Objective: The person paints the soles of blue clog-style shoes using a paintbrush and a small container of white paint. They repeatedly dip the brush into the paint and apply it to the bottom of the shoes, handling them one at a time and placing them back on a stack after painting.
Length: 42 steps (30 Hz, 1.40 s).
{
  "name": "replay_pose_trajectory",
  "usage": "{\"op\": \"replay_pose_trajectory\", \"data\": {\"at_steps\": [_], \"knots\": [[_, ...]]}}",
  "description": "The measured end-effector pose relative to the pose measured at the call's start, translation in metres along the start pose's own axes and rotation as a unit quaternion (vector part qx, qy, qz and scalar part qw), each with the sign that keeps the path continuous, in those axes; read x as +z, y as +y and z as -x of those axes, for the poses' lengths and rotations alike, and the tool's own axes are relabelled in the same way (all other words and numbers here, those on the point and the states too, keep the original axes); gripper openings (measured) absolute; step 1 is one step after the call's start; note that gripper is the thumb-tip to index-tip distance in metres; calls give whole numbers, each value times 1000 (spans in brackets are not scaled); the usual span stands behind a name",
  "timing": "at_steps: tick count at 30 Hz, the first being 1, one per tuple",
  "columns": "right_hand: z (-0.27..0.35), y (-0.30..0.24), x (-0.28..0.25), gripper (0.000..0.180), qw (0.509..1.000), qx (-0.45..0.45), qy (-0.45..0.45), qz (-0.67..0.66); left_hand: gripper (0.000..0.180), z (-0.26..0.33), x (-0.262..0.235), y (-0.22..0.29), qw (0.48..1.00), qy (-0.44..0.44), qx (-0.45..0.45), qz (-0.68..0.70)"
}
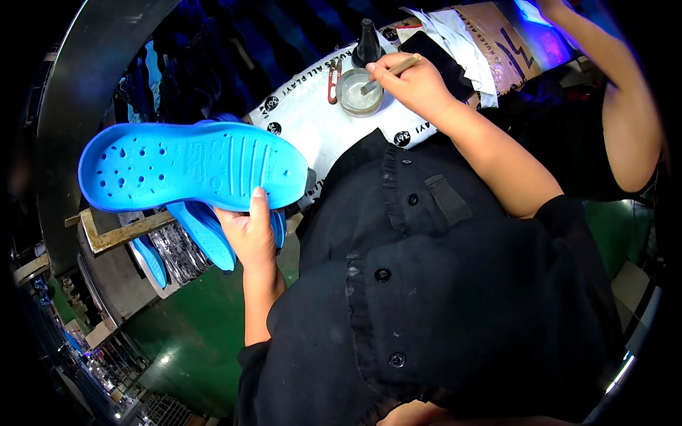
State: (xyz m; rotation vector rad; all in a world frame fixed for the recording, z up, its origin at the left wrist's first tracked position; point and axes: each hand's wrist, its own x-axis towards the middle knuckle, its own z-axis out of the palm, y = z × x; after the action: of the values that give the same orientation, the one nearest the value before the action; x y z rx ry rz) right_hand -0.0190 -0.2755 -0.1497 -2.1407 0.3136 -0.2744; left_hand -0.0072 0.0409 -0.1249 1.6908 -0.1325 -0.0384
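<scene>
My left hand (249, 231) grips a bright blue shoe sole (199, 160) at its right end, with the thumb on the upper face. Small holes dot the broad left part of that face, and raised ribs cross it nearer my thumb. My right hand (415, 85) pinches the wooden handle of a brush (406, 64). The brush's lower end reaches into a small see-through jar (361, 111) of pale liquid. Beside the jar lie red-handled snips (333, 84), and a black cone-topped bottle (367, 46) stands just behind it.
More blue soles (206, 238) lie below the held one, by a wooden frame edge (131, 231). Printed white sheeting (305, 106) covers the work surface. A dark flat object (440, 64), white cloth (472, 57) and cardboard (508, 50) lie right. Another person's arm (625, 78) shows at far right.
</scene>
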Motion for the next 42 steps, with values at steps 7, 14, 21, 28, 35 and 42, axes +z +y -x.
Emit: {"op": "replay_pose_trajectory", "data": {"at_steps": [7, 14, 21, 28, 35, 42], "knots": [[8, -7, -3, 25, 994, -25, 73, -75, 37, -9, 17, 7, 997, -7, 53, -60], [6, 13, 15, 24, 996, -66, 54, 29, 39, -11, 17, -3, 992, -8, 90, -92], [9, 10, -7, 30, 989, 9, 68, -129, 43, -6, 18, 9, 999, 21, 29, -22], [25, -26, -34, 35, 931, 2, 53, -361, 42, -19, 32, 11, 994, 19, 85, -60], [46, -93, -27, 27, 965, -187, -13, -184, 41, -22, 51, 38, 983, 0, 175, -61], [38, -94, -10, 18, 927, -370, 45, -39, 40, -22, 55, 46, 973, -12, 224, -55]]}}
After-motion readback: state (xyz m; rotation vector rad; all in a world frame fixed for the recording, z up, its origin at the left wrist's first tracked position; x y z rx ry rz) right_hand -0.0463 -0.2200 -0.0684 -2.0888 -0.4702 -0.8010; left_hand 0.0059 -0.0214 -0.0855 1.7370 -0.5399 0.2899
